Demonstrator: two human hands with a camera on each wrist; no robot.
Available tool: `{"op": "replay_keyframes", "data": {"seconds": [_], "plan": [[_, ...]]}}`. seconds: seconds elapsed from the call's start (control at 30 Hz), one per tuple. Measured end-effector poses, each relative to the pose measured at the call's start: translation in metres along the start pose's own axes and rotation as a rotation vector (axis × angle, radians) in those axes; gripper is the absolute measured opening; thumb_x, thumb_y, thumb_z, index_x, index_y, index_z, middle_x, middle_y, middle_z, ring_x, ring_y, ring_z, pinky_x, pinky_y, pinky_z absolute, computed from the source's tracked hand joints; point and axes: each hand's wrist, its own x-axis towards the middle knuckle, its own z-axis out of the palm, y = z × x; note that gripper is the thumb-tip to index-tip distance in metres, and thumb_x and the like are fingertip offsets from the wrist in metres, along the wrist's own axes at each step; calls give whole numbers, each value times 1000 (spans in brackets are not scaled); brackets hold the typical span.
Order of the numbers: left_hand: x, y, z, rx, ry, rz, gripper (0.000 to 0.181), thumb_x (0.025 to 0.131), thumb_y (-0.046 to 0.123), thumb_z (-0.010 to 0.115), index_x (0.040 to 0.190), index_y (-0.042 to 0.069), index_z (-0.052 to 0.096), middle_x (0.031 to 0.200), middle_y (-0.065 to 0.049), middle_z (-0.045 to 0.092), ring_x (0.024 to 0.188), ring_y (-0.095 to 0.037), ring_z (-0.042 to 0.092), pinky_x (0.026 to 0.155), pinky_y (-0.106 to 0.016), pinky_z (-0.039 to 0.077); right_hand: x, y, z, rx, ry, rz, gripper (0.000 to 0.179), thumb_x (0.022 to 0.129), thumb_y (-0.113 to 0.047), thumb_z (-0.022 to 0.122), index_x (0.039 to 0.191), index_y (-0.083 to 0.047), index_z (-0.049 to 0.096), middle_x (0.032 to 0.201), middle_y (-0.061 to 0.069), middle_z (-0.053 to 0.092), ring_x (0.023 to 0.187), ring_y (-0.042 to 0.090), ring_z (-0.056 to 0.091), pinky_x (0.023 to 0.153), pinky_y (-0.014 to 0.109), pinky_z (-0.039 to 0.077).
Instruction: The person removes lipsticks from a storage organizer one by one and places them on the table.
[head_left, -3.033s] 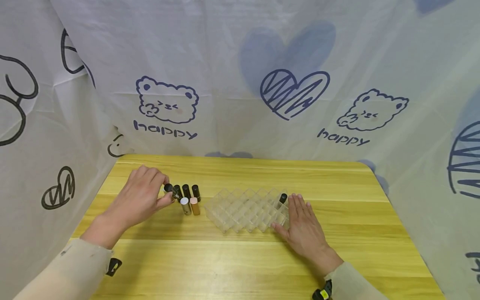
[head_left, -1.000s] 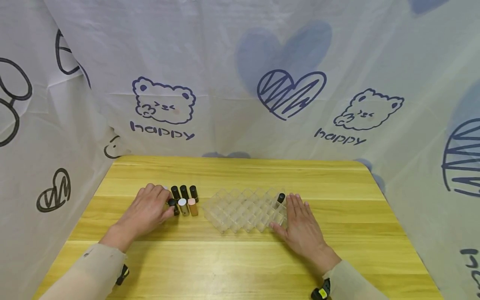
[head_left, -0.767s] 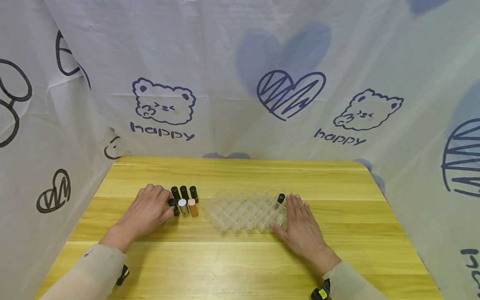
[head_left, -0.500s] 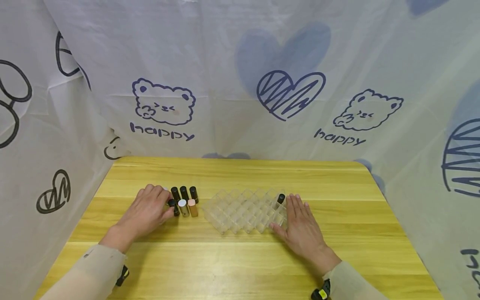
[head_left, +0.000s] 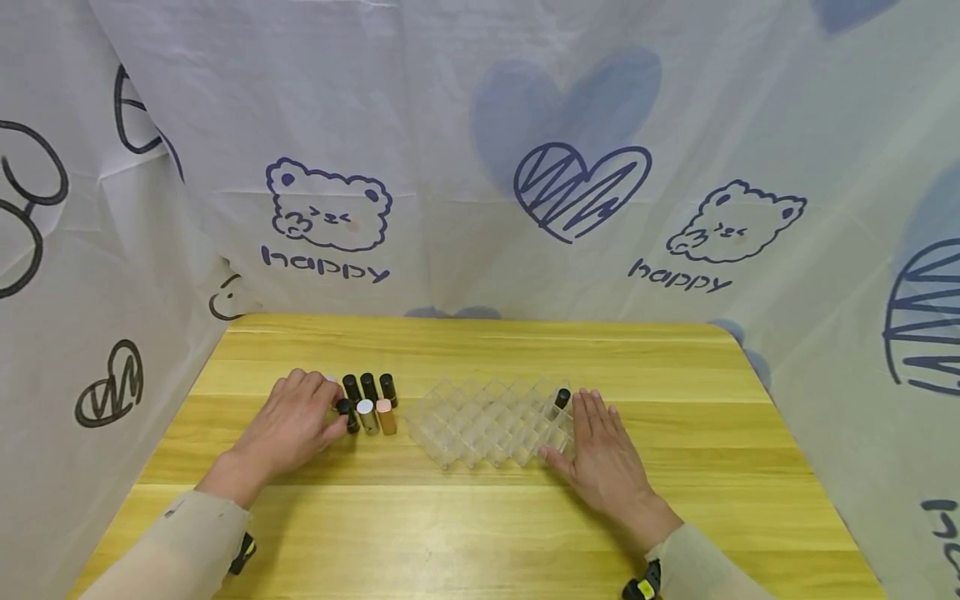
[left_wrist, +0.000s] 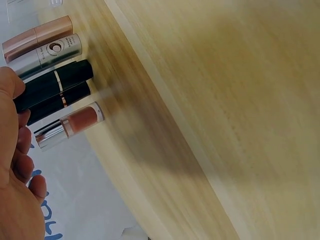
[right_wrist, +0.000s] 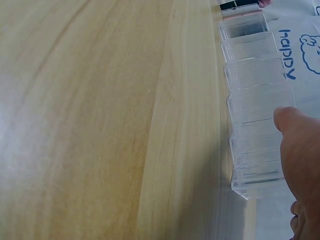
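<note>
My left hand (head_left: 288, 421) pinches a black lipstick (left_wrist: 57, 82) with a gold band, which stands upright at the left end of the front row. Beside it are a silver lipstick (head_left: 367, 418) and a rose-gold lipstick (head_left: 386, 418). Several black lipsticks (head_left: 368, 386) form the row behind, and a clear lip gloss tube (left_wrist: 82, 120) stands at that row's left, mostly hidden by my hand in the head view. My right hand (head_left: 606, 454) lies with extended fingers along the right end of a clear lattice organizer (head_left: 472, 425), thumb at its front rim (right_wrist: 260, 105).
One black lipstick (head_left: 561, 399) stands in a slot at the organizer's right end. The wooden table (head_left: 480, 533) is bordered at the back and sides by a white printed cloth (head_left: 450, 250).
Since three seconds ago my left hand has lowered the tilted black lipstick to the front row, left of the silver one. Over the last second both hands have stayed still.
</note>
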Motion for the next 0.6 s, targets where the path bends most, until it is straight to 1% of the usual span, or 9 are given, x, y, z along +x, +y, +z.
{"op": "replay_keyframes", "data": {"seconds": [0.17,0.23,0.43,0.53,0.6], "plan": [[0,1,-3,-15,-21,-18,27,95,29,69,109,7,65,104,-7,61,95,-27,48,85,-45,40,0,1,0,15,-16,9,99,101,-63,58,161,9,27,167,30,30,159,44,25,127,59,22],[0,1,-5,-24,-18,-23,27,95,30,68,109,7,65,105,-7,60,95,-27,47,86,-45,39,1,1,0,14,-22,11,99,101,-64,56,162,9,27,168,29,29,159,44,24,127,59,22],[6,8,-12,-50,43,-15,29,95,31,68,112,7,63,104,-5,58,94,-26,43,87,-43,37,0,1,1,13,-3,3,99,101,-65,56,161,10,29,167,30,32,158,44,26,127,59,23],[12,16,-18,-70,60,-17,29,95,29,68,112,6,63,104,-6,59,97,-28,44,89,-46,39,0,1,1,11,-1,1,99,101,-64,56,161,10,29,166,30,32,158,44,26,127,59,23],[17,23,-21,-87,85,-13,27,95,28,68,111,6,63,105,-7,59,98,-29,45,90,-47,39,0,1,1,8,-1,-1,99,101,-64,56,161,10,29,166,30,32,158,45,26,127,59,23]]}}
